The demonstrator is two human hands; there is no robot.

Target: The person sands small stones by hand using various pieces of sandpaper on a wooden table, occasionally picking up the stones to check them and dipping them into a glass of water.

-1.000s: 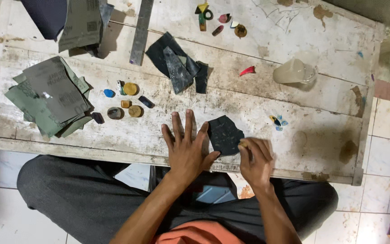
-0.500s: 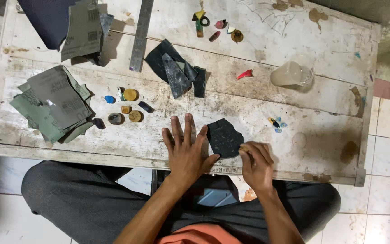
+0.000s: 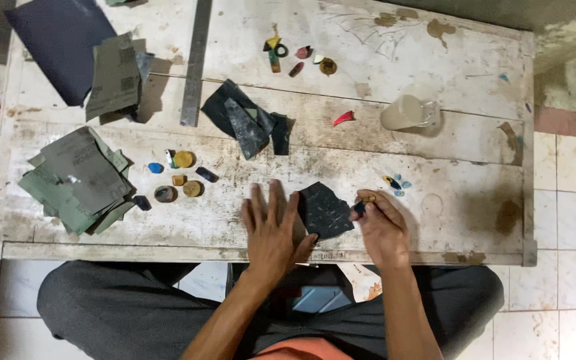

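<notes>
The left hand (image 3: pixel 271 230) lies flat and open on the worn white wooden surface (image 3: pixel 435 140), fingers spread, and its thumb side presses the near left edge of a dark sandpaper piece (image 3: pixel 325 210) that lies near the front edge of the surface. The right hand (image 3: pixel 381 227) is closed in a pinch around a small stone (image 3: pixel 361 205), dark with a brownish top, and holds it at the right edge of this sandpaper piece; I cannot tell if the stone touches the paper. Just to the right of this hand, a few small blue and yellow stones (image 3: pixel 395 183) lie together on the surface. To the left, near a stack of grey-green sandpaper sheets (image 3: pixel 78 180), there is a group of small round and oval stones (image 3: pixel 178 177) in orange, blue, brown and dark colours. Farther away, in the middle, some dark sandpaper scraps (image 3: pixel 248 120) lie one over another, and a long metal ruler (image 3: pixel 196 60) lies to their left, pointing away. A small red curved piece (image 3: pixel 343 118) and a cloudy plastic cup (image 3: pixel 408 112) on its side are to the right of the scraps. At the far left corner lies a large dark blue sheet (image 3: pixel 61 43), and at the far middle a few more coloured pieces (image 3: pixel 298 59).
</notes>
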